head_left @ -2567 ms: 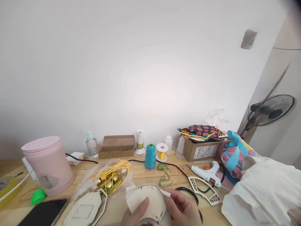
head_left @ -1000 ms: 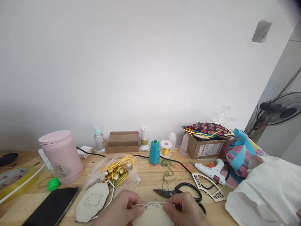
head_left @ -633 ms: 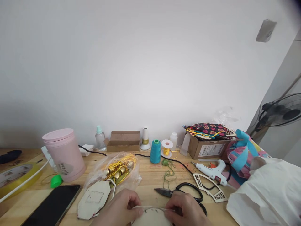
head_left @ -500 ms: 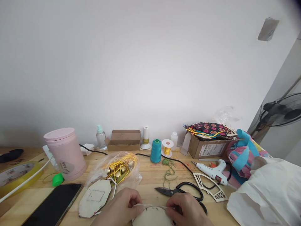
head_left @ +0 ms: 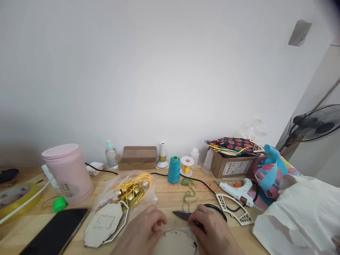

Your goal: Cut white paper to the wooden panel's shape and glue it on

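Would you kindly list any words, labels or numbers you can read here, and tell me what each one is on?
No text here is legible.
Pink canister: grey label with print, too blurred to read.
Cardboard box: white shipping label, print too small to read.
Flat cutout piece: faint pencil outline only, no words.

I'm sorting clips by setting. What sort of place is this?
Most likely a home craft bench: a wooden table against a plain wall, with a hot-glue gun, thread spools and laser-cut wooden pieces.
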`<action>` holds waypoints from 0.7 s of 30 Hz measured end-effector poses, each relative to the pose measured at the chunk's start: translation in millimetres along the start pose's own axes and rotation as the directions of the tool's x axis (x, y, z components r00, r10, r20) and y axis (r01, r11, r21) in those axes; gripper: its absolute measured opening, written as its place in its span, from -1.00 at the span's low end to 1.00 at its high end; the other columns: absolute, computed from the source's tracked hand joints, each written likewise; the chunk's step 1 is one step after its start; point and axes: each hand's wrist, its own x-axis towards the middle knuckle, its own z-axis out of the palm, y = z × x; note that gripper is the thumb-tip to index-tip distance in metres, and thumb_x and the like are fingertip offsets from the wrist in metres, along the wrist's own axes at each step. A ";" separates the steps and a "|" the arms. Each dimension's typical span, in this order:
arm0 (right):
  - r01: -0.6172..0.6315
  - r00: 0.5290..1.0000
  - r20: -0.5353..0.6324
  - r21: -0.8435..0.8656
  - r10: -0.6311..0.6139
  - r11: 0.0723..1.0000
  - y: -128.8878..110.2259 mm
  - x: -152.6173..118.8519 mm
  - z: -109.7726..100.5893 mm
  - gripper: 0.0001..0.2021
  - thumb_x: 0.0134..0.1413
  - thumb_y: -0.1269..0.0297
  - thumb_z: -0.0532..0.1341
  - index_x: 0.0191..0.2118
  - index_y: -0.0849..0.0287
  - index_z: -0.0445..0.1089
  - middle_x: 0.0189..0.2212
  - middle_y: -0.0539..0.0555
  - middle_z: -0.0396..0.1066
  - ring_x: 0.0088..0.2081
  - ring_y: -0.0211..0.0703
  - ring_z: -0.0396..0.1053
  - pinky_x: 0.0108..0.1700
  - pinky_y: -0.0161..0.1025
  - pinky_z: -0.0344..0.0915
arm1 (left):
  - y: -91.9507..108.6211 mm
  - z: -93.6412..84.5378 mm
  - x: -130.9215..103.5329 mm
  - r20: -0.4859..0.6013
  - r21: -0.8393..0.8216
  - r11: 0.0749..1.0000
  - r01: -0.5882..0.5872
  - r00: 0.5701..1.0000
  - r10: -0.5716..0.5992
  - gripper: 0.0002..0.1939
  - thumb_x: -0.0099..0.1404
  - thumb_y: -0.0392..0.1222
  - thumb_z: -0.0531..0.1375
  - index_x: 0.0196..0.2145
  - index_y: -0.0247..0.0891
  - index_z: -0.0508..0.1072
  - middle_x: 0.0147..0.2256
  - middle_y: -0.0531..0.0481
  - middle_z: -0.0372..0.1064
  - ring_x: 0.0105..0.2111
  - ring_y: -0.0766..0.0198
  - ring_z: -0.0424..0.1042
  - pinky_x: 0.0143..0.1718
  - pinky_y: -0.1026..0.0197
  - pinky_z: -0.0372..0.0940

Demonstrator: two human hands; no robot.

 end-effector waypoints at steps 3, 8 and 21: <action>0.001 0.999 -0.034 0.014 -0.001 1.000 1.0 1.6 -0.2 -0.82 -0.10 0.49 0.11 -0.42 0.12 0.43 -0.43 -0.01 0.37 -0.38 -0.28 0.32 -0.36 -0.39 0.13 | 7.8 6.4 2.9 0.161 -0.094 0.988 -0.121 0.978 0.135 -0.71 0.01 -0.38 0.09 -0.27 -0.24 0.42 -0.21 -0.03 0.32 -0.27 0.24 0.34 -0.25 0.27 0.19; 0.036 0.999 -0.020 -0.015 -0.037 0.999 -0.9 1.8 0.8 -0.85 -0.19 0.27 0.27 -0.36 0.08 0.43 -0.43 -0.04 0.35 -0.42 -0.27 0.32 -0.41 -0.37 0.10 | 3.2 18.2 4.7 0.303 -0.094 0.977 -0.189 0.930 0.209 -0.56 0.02 -0.12 0.22 -0.11 -0.24 0.39 -0.10 -0.16 0.28 -0.10 0.07 0.27 -0.06 0.15 0.15; 0.166 0.969 0.229 -0.321 -0.094 0.932 -8.5 -4.6 12.9 -0.78 -0.06 0.43 0.12 -0.22 0.09 0.32 -0.24 0.09 0.37 -0.28 -0.08 0.42 -0.56 -0.30 -0.07 | -5.8 16.1 0.2 0.185 -0.214 0.976 -0.049 0.979 0.090 -0.41 0.08 0.06 0.14 0.03 -0.27 0.24 -0.02 -0.15 0.27 -0.05 0.11 0.24 0.00 0.16 0.11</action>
